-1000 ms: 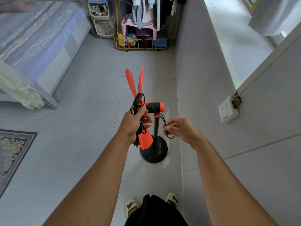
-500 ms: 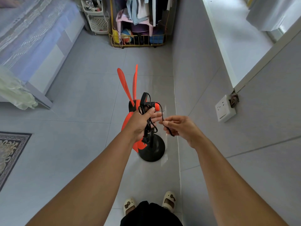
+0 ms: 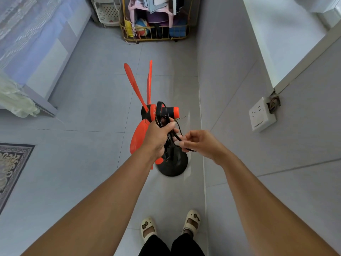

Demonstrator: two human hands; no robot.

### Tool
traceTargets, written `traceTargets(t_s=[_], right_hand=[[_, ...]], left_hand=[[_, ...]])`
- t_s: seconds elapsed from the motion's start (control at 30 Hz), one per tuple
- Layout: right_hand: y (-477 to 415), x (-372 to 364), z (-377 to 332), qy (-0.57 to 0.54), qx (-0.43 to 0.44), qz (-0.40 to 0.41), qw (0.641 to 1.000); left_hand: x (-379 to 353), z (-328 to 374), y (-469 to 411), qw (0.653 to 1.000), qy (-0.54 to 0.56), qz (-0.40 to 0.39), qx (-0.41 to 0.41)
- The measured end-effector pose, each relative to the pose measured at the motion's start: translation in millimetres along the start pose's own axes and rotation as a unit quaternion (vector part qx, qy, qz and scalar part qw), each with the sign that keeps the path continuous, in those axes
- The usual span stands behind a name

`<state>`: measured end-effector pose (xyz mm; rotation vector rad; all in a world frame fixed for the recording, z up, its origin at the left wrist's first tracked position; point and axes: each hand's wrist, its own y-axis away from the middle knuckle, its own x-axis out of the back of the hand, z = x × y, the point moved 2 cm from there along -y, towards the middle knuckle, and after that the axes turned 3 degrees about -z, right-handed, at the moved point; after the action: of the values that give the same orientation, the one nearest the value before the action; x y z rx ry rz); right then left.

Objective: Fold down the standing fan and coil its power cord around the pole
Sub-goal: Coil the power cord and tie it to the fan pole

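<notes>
Orange blades (image 3: 132,84) and a black round base (image 3: 174,168) make up the fan (image 3: 152,112). It stands on the grey floor tiles (image 3: 83,163) close to the wall. I see the left hand (image 3: 157,138) in front of the fan's top, above the base. Its fingers curl tight round a bunch of the black cord (image 3: 172,136), and loops stick up over the motor. The right hand (image 3: 201,143) is just beside it, almost touching. Its thumb and fingertips pinch one thin bit of the same cord. The pole is hidden behind the hands. A white wall socket (image 3: 261,115) sits off to the right, and its little marks are too small for me to read.
</notes>
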<state>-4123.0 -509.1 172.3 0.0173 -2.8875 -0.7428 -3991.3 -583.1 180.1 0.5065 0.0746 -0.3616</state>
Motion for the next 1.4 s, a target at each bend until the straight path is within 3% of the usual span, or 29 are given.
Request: traceTargets(t_s=[0.2, 0.3, 0.43, 0.57, 0.8, 1.0, 1.07, 1.17, 1.4], right_hand=[[-9.2, 6.1, 18.2, 0.126, -0.031, -0.056, 0.990], [-14.9, 5.9, 18.4, 0.171, -0.040, -0.067, 0.982], [-25.6, 12.0, 17.8, 0.245, -0.043, -0.070, 0.966], [-35.3, 16.6, 19.3, 0.327, -0.031, -0.066, 0.942], [-48.6, 12.1, 23.0, 0.341, -0.035, -0.027, 0.939], [-53.7, 13.6, 27.5, 0.299, -0.031, -0.028, 0.953], [-57.7, 14.1, 30.2, 0.280, -0.028, -0.035, 0.959], [-64.2, 17.1, 36.5, 0.269, -0.025, -0.008, 0.963], [-73.7, 21.1, 39.9, 0.145, -0.012, 0.056, 0.988]], left_hand=[[5.8, 0.6, -7.6, 1.000, 0.003, -0.001, 0.002], [6.7, 3.8, -10.5, 0.992, -0.109, -0.064, 0.015], [7.8, -0.2, -12.1, 0.955, -0.254, -0.138, 0.071], [13.8, -12.6, -13.6, 0.888, -0.409, -0.164, 0.126], [15.3, -18.7, -8.8, 0.864, -0.438, -0.184, 0.167], [18.5, -10.5, -14.1, 0.851, -0.475, -0.173, 0.139], [19.2, -9.5, -15.1, 0.855, -0.468, -0.178, 0.131], [21.0, -7.9, -18.4, 0.892, -0.401, -0.176, 0.109], [15.4, -12.1, -21.4, 0.964, -0.252, -0.088, -0.004]])
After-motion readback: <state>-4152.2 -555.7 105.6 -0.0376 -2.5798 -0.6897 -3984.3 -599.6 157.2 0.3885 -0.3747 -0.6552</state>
